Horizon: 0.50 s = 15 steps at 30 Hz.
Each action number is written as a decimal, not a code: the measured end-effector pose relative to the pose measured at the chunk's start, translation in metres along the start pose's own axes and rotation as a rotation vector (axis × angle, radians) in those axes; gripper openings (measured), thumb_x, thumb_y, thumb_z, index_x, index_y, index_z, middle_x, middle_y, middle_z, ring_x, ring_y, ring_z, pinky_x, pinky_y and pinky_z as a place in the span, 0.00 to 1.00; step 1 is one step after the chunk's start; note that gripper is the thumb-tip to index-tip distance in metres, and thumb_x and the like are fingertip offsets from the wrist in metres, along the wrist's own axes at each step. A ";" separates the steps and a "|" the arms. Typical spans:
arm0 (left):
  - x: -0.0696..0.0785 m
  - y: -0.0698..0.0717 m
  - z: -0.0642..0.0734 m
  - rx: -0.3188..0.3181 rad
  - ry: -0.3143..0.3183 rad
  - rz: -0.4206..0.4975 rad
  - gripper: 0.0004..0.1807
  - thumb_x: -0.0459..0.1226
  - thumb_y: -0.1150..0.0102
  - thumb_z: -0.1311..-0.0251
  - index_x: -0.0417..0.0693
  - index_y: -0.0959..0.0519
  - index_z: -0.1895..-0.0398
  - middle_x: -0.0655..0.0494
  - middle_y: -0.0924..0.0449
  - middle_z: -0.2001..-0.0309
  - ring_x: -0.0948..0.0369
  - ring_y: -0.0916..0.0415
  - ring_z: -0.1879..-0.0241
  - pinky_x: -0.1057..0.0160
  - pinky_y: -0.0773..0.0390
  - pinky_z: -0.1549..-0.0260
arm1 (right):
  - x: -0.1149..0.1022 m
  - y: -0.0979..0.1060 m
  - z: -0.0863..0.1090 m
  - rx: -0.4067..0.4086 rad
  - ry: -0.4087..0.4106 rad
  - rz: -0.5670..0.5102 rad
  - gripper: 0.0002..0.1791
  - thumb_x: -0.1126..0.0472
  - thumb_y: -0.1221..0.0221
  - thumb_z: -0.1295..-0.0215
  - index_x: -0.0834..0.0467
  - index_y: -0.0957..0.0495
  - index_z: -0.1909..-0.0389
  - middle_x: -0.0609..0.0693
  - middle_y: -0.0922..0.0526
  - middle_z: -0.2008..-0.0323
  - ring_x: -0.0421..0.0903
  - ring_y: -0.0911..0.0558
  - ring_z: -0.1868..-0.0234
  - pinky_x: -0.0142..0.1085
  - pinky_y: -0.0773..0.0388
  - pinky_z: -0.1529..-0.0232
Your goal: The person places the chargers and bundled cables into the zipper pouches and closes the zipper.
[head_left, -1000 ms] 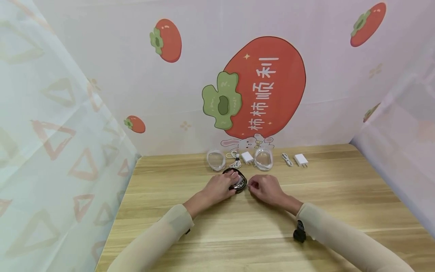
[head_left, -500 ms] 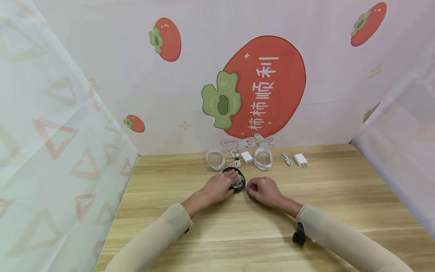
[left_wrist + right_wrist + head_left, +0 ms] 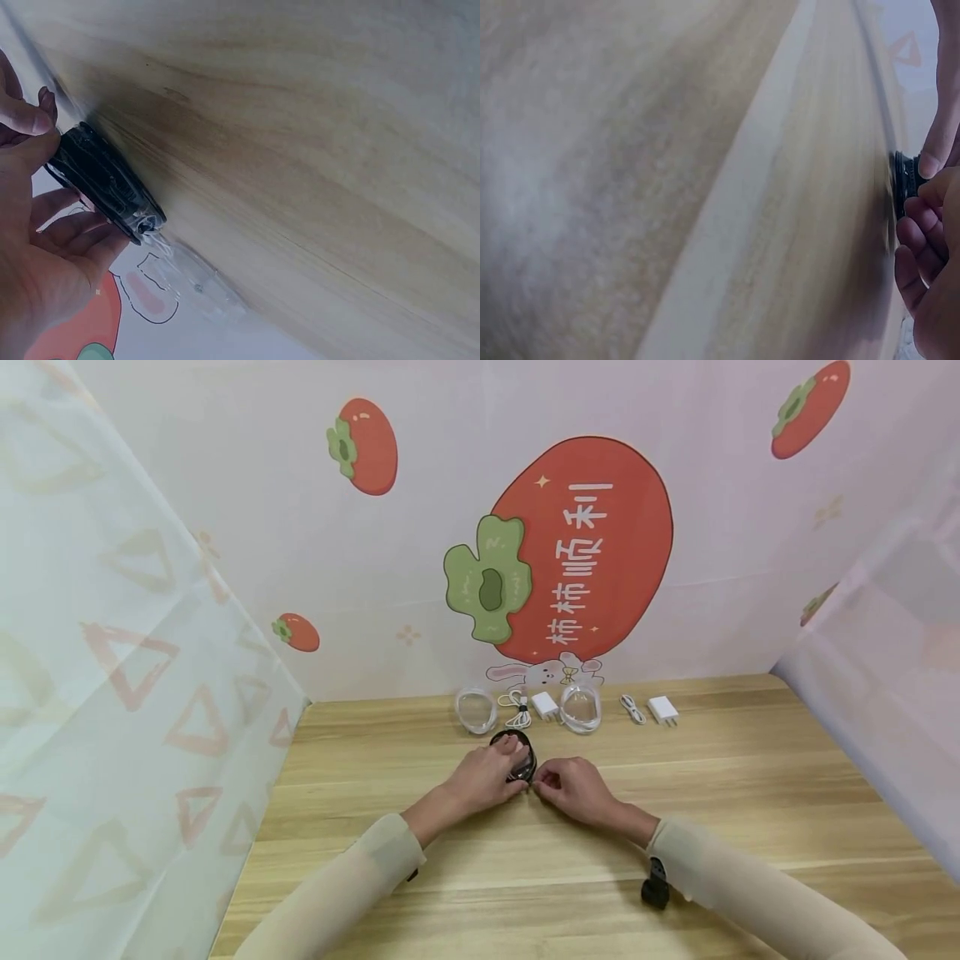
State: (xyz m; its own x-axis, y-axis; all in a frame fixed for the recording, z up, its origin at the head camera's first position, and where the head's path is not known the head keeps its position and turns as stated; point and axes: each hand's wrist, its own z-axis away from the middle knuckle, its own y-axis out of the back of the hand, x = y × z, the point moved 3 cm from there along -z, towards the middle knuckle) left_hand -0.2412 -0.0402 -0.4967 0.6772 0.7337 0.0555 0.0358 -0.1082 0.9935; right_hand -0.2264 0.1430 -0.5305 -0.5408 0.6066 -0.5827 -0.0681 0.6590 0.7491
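Observation:
A coil of black cable [image 3: 532, 763] lies on the wooden table in front of me, flattened into a round bundle with a shiny, see-through middle. My left hand [image 3: 482, 774] grips it from the left, fingers over the far side and thumb at the near edge. In the left wrist view the cable coil [image 3: 105, 176] stands out between thumb and fingers. My right hand [image 3: 577, 789], fingers curled, pinches the cable at the coil's near right edge; its fingertips partly hide the pinched bit. Only a small part of the cable coil [image 3: 904, 184] shows in the right wrist view.
Along the table's back edge lie a clear coiled cable [image 3: 476, 711], a tied white cable [image 3: 519, 710], a white charger [image 3: 545, 706], a second clear coil [image 3: 581, 708], a small white cable [image 3: 633, 709] and another white charger [image 3: 663, 710]. A printed cloth [image 3: 390, 568] hangs behind.
My right hand has moved slightly left and toward me, round the coil's right edge to its near side. The black coil looks a little narrower, while my left hand stays almost in place.

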 end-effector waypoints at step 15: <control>0.003 0.001 -0.005 -0.038 -0.028 -0.073 0.27 0.49 0.33 0.29 0.48 0.20 0.32 0.42 0.24 0.29 0.47 0.22 0.32 0.50 0.11 0.52 | -0.002 0.014 -0.003 0.068 0.115 0.159 0.06 0.67 0.29 0.43 0.53 0.12 0.68 0.39 0.14 0.73 0.31 0.21 0.73 0.29 0.22 0.71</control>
State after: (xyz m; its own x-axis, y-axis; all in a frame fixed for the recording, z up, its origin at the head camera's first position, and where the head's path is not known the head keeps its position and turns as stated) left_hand -0.2431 -0.0350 -0.4950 0.6937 0.7200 -0.0198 0.0583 -0.0287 0.9979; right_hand -0.2292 0.1495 -0.5181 -0.6326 0.6533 -0.4159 0.0806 0.5896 0.8036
